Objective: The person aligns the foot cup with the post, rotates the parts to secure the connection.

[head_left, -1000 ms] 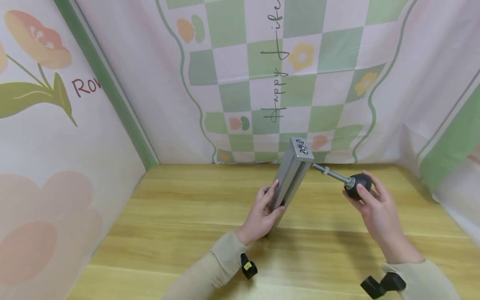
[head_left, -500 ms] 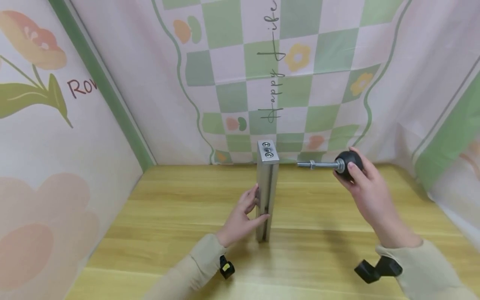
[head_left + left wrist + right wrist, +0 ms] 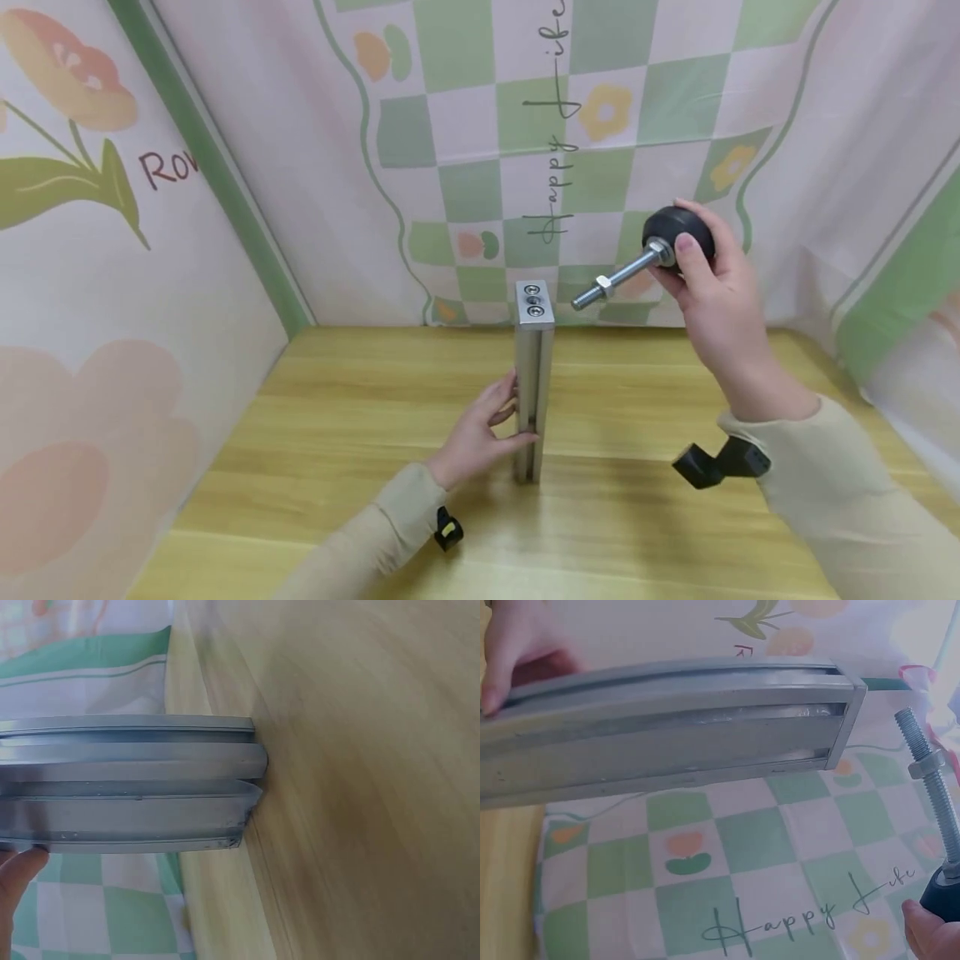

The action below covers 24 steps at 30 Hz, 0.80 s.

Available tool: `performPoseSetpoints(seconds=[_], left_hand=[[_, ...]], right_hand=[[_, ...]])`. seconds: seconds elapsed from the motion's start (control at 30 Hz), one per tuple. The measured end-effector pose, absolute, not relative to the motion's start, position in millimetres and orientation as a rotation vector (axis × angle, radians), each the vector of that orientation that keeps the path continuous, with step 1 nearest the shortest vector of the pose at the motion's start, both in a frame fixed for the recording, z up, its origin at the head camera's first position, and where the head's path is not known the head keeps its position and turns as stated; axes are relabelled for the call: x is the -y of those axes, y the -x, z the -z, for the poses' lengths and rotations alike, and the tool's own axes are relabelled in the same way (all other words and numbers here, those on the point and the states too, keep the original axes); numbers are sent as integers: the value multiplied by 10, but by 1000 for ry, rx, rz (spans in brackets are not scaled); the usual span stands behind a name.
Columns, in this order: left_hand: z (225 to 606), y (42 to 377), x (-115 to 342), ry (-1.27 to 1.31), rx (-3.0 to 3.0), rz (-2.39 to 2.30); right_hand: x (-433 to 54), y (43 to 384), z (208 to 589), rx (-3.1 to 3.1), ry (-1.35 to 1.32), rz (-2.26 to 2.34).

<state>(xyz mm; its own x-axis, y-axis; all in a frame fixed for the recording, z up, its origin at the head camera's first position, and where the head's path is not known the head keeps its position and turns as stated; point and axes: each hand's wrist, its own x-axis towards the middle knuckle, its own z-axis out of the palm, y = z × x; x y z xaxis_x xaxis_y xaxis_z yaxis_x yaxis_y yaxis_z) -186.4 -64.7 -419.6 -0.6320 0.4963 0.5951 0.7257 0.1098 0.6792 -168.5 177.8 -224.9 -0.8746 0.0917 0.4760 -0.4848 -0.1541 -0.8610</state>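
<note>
An aluminium profile (image 3: pixel 529 383) stands upright on the wooden table, with slots along its sides. Its top bears a metal end plate (image 3: pixel 534 305) with two screws and a hole between them. My left hand (image 3: pixel 472 437) grips the profile low down, thumb across the near edge and fingers on the left side. Up to the right, my right hand (image 3: pixel 723 312) holds a levelling foot by its round black base (image 3: pixel 677 232). The foot's threaded rod, carrying a hex nut (image 3: pixel 604 286), slants down left; its tip is apart from the plate. In the right wrist view the rod (image 3: pixel 934 791) shows plainly.
The wooden table (image 3: pixel 360 400) ends at the back against a checked curtain (image 3: pixel 465 192). A flower-printed panel (image 3: pixel 82 317) stands on the left, and more cloth hangs on the right. Each sleeve carries a black wrist mount, such as the right one (image 3: pixel 720 462).
The profile, earlier leaning, has been stood upright further left by my left hand. My right hand has risen with the levelling foot and tilted the rod's tip downward.
</note>
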Motion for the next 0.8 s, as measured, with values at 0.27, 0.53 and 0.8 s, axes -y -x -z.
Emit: performPoseSetpoints(seconds=[0.27, 0.53, 0.8], left_hand=[[4181, 1845, 569, 1296, 2097, 1493], [4193, 1850, 491, 1304, 2099, 1510], [4225, 1838, 431, 1317, 2119, 1530]], right_hand=[[-1658, 1766, 2127, 1895, -456, -1815], [-1578, 1767, 2049, 1942, -597, -1373], [-1619, 1766, 1924, 1904, -855, -1003]])
